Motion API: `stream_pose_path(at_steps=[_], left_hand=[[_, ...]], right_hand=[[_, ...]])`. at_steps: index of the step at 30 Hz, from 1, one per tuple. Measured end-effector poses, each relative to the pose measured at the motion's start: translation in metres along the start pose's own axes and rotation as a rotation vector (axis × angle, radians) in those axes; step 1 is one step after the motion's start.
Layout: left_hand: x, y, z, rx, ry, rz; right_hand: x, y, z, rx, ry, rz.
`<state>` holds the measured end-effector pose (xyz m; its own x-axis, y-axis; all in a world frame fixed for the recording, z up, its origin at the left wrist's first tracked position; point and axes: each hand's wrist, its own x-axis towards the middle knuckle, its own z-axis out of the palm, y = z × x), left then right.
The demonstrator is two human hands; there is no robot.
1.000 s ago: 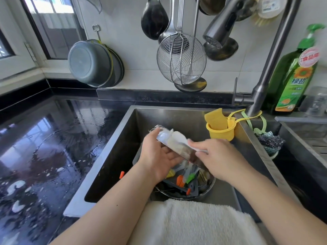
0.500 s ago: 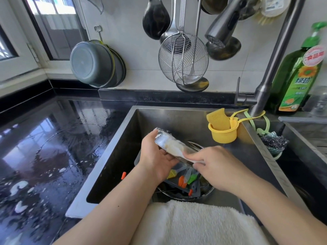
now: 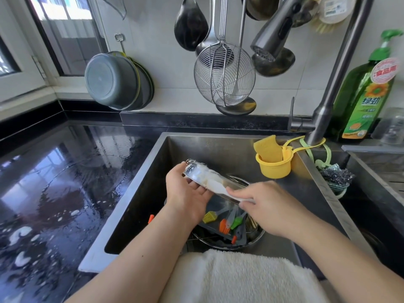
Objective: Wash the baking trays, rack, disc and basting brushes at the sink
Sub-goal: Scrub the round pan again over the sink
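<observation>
Looking down, we see wet black desk (image 3: 54,182) left of steel sink (image 3: 218,145). White towel (image 3: 236,276) drapes sink's near edge. Over basin we hold shiny metal tray (image 3: 196,171) tilted, soapy. Our left hand (image 3: 185,193) cups tray's underside, thumb over rim: grip clamped on tray. Our right hand (image 3: 269,206) pinches white cloth (image 3: 218,185) against tray. Below, in sink, basting brushes (image 3: 223,221) lie on dark tray (image 3: 214,226) atop round steel pan (image 3: 255,237).

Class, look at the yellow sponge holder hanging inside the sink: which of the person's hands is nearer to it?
Right. The right hand is below the yellow sponge holder, slightly left; the left hand, holding the metal disc, is farther left.
</observation>
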<state>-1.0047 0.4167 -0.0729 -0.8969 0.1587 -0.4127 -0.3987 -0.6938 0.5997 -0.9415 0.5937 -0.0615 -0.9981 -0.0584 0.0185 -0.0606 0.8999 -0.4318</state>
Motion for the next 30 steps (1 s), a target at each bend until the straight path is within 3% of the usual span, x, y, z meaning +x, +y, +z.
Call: stream_pose_path(at_steps=[3,6,10,14,17,21,25,30], left_hand=[[0.0,0.001,0.0,-0.023,-0.011,0.014],[-0.001,0.001,0.0,-0.032,0.008,0.032],[-0.001,0.002,0.002,-0.07,0.016,0.041],[0.001,0.004,-0.001,-0.123,0.044,0.064],[0.0,0.006,0.0,-0.168,0.048,0.083],[-0.002,0.007,-0.001,-0.175,0.063,0.096],[-0.001,0.009,0.0,-0.183,0.045,0.089],[0.0,0.008,-0.001,-0.181,0.064,0.08]], right_hand=[[0.004,0.008,-0.004,-0.019,0.066,0.033],[0.001,0.006,0.002,0.036,-0.028,-0.024],[0.007,0.013,-0.001,0.029,0.076,0.036],[0.002,0.01,0.005,0.059,-0.031,-0.038],[0.007,0.015,-0.001,0.053,0.055,0.04],[0.0,0.009,0.003,0.067,-0.063,-0.02],[0.011,0.02,0.001,0.058,0.086,0.058],[0.002,0.01,0.008,0.088,-0.068,-0.002]])
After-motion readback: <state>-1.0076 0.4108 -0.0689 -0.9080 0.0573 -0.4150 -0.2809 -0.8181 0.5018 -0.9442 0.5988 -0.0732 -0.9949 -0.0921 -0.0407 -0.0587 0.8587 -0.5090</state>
